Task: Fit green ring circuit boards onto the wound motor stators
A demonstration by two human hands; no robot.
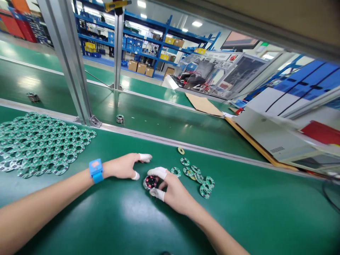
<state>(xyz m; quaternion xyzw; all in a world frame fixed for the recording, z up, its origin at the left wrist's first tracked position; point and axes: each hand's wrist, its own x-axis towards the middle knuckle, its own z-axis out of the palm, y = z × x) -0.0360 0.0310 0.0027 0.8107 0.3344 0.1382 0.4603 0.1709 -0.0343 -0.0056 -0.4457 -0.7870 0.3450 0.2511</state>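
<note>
My right hand (172, 189) grips a small round motor stator (150, 182) between thumb and fingers, low over the green bench top. The stator shows dark and reddish windings inside a silvery rim. White finger cots cover several fingertips of both hands. My left hand (126, 166) is just left of the stator, fingers apart, holding nothing; a blue wrist strap (96, 170) is around that wrist. Beyond my right hand lie several loose green ring-shaped circuit boards (196, 170) and a yellowish ring (181, 150).
Overlapping rows of ring-shaped boards (45, 143) cover the bench at left. Two more stators, one near (120, 119) and one farther left (32, 97), stand on the green conveyor (159, 124) behind a metal rail. An aluminium post (67, 60) rises at the bench's back edge.
</note>
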